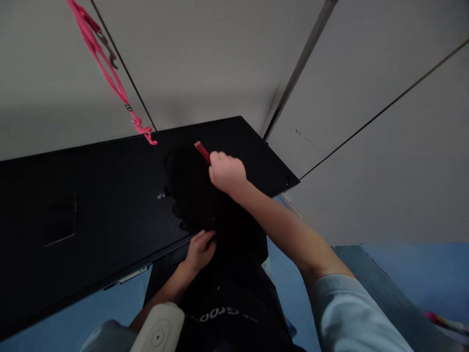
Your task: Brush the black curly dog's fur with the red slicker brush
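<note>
A very dark, furry shape, apparently a black dog [190, 190], is on the black table in front of me; its outline mostly merges with the tabletop and my dark apron [234, 293]. My right hand [227, 171] is closed in a fist around a red, flat-handled tool [202, 152] at the dog's far side. The tool's working end is hidden, so its kind does not show. Low on the dog's near side, my left hand [201, 250] has its fingers curled against the dark fur. Which part of the body it holds is too dark to see.
The black table [110, 161] stretches left, with a dark, glossy rectangle [60, 220] lying on it. A pink cord [110, 73] with a metal clip hangs above. Grey wall panels [205, 54] stand behind and right. A rounded white device [161, 327] shows at the bottom.
</note>
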A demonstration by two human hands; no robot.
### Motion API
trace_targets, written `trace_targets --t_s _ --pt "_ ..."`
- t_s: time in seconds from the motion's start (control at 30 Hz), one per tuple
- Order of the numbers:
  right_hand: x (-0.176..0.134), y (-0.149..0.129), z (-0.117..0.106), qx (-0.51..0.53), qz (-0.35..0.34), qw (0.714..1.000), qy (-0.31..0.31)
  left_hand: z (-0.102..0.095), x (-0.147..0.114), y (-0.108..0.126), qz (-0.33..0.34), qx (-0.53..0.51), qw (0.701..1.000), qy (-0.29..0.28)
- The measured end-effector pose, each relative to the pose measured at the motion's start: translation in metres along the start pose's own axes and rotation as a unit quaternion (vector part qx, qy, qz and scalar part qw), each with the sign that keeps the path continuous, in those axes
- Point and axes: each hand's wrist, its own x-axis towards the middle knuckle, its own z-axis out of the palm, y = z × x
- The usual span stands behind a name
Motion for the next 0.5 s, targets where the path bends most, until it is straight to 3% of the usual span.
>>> trace_targets --t_s 0.07,0.17,0.2,0.3,0.37,0.5 --pt "0.002 -0.003 0.0 0.016 -0.041 0.999 -0.006 -0.003 -0.004 -0.002 -0.001 -0.001 1.0 -0.008" --pt "0.001 -0.008 0.007 0.059 -0.112 0.982 -0.137 -0.012 -0.009 -0.005 -0.001 -0.005 1.0 -0.024" --pt "0.001 -0.01 0.01 0.059 -0.108 0.982 -0.146 -0.016 -0.01 -0.007 -0.004 -0.002 0.999 -0.034" --pt "0.0 -0.016 0.017 0.043 -0.044 0.997 -0.044 -0.029 -0.014 -0.012 -0.002 0.012 0.998 -0.068" --pt "-0.001 -0.019 0.019 0.065 -0.044 0.997 -0.007 -0.038 -0.018 -0.016 0.013 0.021 0.997 -0.079" --pt "0.003 -0.023 0.022 0.117 -0.108 0.979 -0.124 -0.055 -0.024 -0.021 0.022 0.037 0.994 -0.097"
